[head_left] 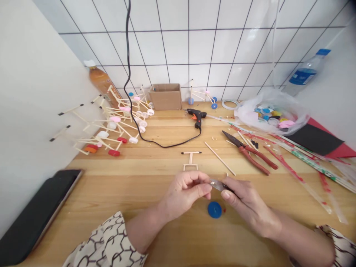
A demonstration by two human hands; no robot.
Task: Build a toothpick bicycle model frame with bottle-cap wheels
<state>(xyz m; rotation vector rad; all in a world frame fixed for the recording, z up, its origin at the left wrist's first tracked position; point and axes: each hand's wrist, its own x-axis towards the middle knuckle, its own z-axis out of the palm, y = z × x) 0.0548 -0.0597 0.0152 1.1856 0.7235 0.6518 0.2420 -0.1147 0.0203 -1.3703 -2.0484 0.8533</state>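
Here, at a wooden tabletop [116, 185] set against a tiled wall, a person's two hands meet just above a blue bottle cap [214, 209]. The left hand [186, 191] has its fingers curled together, thumb pressed toward a small shiny piece [215, 183]; the right hand [246, 202] pinches a dark-handled tool whose metal tip reaches that same spot. What exactly sits between the fingertips is too small to make out.

The blue cap lies flat on the wood, directly below the hands and touching neither. Just beyond them rests a small T-shaped stick frame [190, 160], with a loose stick [219, 158] lying diagonally beside it and red-handled pliers [250, 152] further right. A glue gun [196, 115] sits behind, its black cord looping up the wall.

The risks, judging from this view: the tool's tip works very close to the left thumb, so a slip could nick the skin. A tiny part held this tightly could spring free and vanish among the clear wrappers [300, 163] on the right. The glue gun appears plugged in; a sleeve reaching back could brush its nozzle. At left, finished stick models [116, 126] crowd together, fragile, and a dark phone [36, 215] lies near the edge.
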